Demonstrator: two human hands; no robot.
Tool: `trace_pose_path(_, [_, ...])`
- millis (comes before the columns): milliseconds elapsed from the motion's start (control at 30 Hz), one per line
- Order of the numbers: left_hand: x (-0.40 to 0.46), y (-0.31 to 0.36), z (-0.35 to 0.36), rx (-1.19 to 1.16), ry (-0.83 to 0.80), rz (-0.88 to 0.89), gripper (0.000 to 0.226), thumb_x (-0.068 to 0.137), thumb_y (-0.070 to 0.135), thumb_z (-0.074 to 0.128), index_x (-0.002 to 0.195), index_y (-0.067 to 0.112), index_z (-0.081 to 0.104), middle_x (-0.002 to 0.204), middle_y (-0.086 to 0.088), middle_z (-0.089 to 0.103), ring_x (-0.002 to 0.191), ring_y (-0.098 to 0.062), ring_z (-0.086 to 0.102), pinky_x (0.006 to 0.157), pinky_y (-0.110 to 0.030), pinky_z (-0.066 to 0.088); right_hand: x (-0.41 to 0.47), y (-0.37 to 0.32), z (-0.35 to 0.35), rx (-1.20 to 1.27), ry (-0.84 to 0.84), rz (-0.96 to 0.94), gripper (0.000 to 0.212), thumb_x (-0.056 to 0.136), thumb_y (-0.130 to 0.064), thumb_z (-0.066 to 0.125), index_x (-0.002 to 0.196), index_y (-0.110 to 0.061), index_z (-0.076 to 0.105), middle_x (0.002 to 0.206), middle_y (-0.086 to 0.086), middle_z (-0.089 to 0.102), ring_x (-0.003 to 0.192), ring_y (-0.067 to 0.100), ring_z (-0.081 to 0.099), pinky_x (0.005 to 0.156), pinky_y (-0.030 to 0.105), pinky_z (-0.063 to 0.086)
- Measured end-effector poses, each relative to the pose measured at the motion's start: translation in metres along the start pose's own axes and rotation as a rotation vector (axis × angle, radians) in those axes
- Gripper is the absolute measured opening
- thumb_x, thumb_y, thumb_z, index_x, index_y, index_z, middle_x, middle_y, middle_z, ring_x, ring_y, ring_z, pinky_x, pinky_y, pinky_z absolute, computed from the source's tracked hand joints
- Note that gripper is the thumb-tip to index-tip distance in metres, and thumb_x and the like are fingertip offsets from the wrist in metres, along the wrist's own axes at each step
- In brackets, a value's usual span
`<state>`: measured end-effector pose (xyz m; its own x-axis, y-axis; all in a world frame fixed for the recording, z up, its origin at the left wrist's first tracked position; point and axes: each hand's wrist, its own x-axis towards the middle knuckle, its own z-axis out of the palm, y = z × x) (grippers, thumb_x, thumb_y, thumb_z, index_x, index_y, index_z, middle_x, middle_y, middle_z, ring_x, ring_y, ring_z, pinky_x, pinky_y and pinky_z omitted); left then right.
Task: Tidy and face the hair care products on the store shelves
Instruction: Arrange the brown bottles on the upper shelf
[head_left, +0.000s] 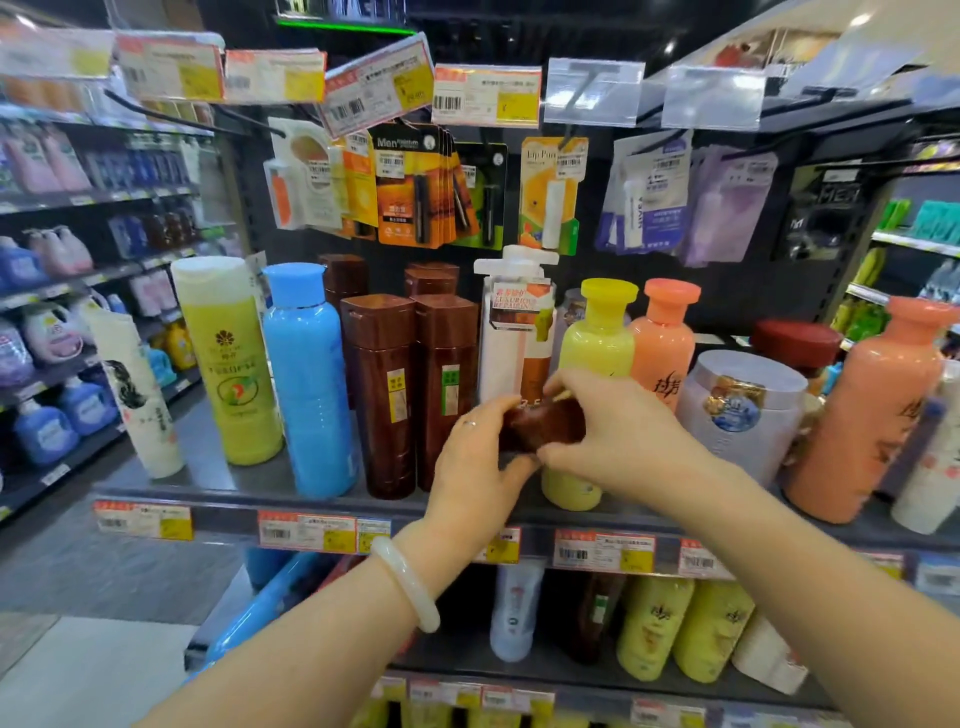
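Both hands hold one small brown bottle (543, 426) in front of the middle shelf (234, 491). My left hand (475, 467) grips its left end and underside; my right hand (618, 436) closes over its top and right end. Most of the bottle is hidden by fingers. Behind it stand a white pump bottle (514, 332), a yellow bottle (597, 338) and an orange bottle (665, 338). To the left stand two tall brown bottles (382, 395), a blue bottle (309, 379), a yellow-green bottle (228, 358) and a leaning white tube (137, 395).
A silver-lidded jar (743, 410) and a large orange bottle (867, 410) stand at the right. Lip balm cards (553, 192) hang on pegs above. Price tags (306, 530) line the shelf edge. A lower shelf holds yellow bottles (685, 629). Another aisle of bottles runs along the left.
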<state>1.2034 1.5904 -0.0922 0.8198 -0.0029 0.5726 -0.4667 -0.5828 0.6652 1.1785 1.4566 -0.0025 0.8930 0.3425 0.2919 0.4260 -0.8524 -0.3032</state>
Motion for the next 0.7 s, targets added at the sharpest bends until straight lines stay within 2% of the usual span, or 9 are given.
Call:
trace_pose_path(100, [0.010,0.009,-0.006,-0.098,0.097,-0.076,0.048,0.078,0.024,0.071,0.119,0.020,0.046,0.110,0.002,0.060,0.099,-0.014,0.055,0.083,-0.027,0.044,0.011,-0.009,-0.015,0.143,0.114,-0.042,0.048,0.073,-0.032,0.074,0.112,-0.020,0.049,0.099,-0.006,0.057,0.093,0.014,0.056,0.079,0.029,0.052])
trace_pose_path(167, [0.015,0.015,-0.009,-0.128,0.157,-0.085,0.037,0.079,0.026,0.070,0.109,0.025,0.047,0.103,0.002,0.062,0.095,-0.016,0.059,0.080,-0.030,0.047,0.020,-0.013,-0.020,0.182,0.183,-0.061,0.048,0.073,-0.033,0.074,0.112,-0.019,0.051,0.095,-0.008,0.053,0.090,0.010,0.053,0.076,0.023,0.047])
trace_pose_path(233, [0.020,0.019,-0.011,-0.121,0.222,-0.058,0.032,0.079,0.027,0.070,0.104,0.028,0.050,0.100,0.006,0.060,0.094,-0.013,0.058,0.079,-0.026,0.045,0.030,-0.016,-0.024,0.178,0.215,-0.072,0.046,0.075,-0.035,0.073,0.113,-0.017,0.054,0.096,-0.006,0.053,0.091,0.010,0.051,0.077,0.023,0.043])
trace_pose_path(367, [0.028,0.021,-0.014,0.043,0.291,-0.051,0.038,0.080,0.034,0.067,0.112,0.016,0.057,0.102,-0.001,0.056,0.089,-0.006,0.046,0.073,-0.016,0.035,0.051,-0.023,-0.032,0.107,0.178,-0.106,0.043,0.079,-0.037,0.068,0.114,-0.014,0.059,0.112,0.003,0.061,0.097,0.013,0.052,0.076,0.024,0.040])
trace_pose_path(433, [0.027,0.020,-0.014,0.070,0.315,-0.076,0.044,0.080,0.034,0.067,0.119,0.016,0.055,0.106,-0.002,0.054,0.094,-0.008,0.047,0.076,-0.015,0.034,0.058,-0.027,-0.033,0.050,0.153,-0.105,0.045,0.081,-0.038,0.066,0.118,-0.014,0.058,0.115,0.005,0.060,0.101,0.014,0.054,0.076,0.023,0.039])
trace_pose_path(500, [0.021,0.016,-0.013,0.078,0.309,-0.114,0.053,0.080,0.031,0.069,0.127,0.014,0.049,0.112,-0.003,0.051,0.103,-0.013,0.049,0.083,-0.018,0.037,0.062,-0.030,-0.033,-0.003,0.145,-0.095,0.045,0.082,-0.038,0.064,0.118,-0.013,0.057,0.114,0.006,0.061,0.101,0.017,0.056,0.074,0.024,0.040])
trace_pose_path(567, [0.012,0.011,-0.012,0.065,0.296,-0.141,0.058,0.078,0.027,0.071,0.129,0.014,0.047,0.112,-0.001,0.050,0.103,-0.014,0.051,0.085,-0.024,0.043,0.065,-0.031,-0.032,-0.066,0.142,-0.084,0.042,0.084,-0.038,0.062,0.115,-0.009,0.059,0.110,0.009,0.063,0.099,0.021,0.058,0.073,0.027,0.043])
trace_pose_path(700, [-0.005,0.001,-0.007,0.080,0.213,-0.168,0.055,0.080,0.023,0.069,0.130,0.016,0.046,0.112,0.002,0.050,0.097,-0.007,0.050,0.079,-0.017,0.038,0.071,-0.032,-0.031,-0.150,0.133,-0.064,0.043,0.086,-0.040,0.060,0.111,-0.006,0.060,0.105,0.011,0.065,0.095,0.024,0.060,0.072,0.029,0.044])
